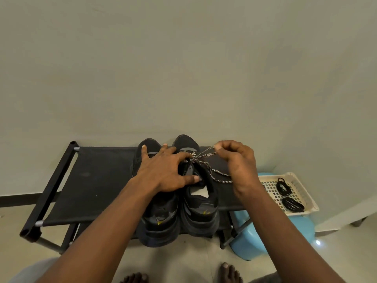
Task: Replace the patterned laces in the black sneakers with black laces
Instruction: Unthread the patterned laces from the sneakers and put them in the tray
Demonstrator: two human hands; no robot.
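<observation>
Early: right grip (238,162) pinches the patterned lace (204,155), left grip (163,170) presses flat on the sneakers (195,213); black laces (283,186) lie unused in basket (269,186).

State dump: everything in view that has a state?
Left hand: fingers straight, pressing on the black sneakers.
Right hand: pinching the patterned lace's end.
Black-and-white patterned lace: untied, loose, threaded in the right-side sneaker.
Two black laces: coiled, unused, in cream plastic basket.
</observation>
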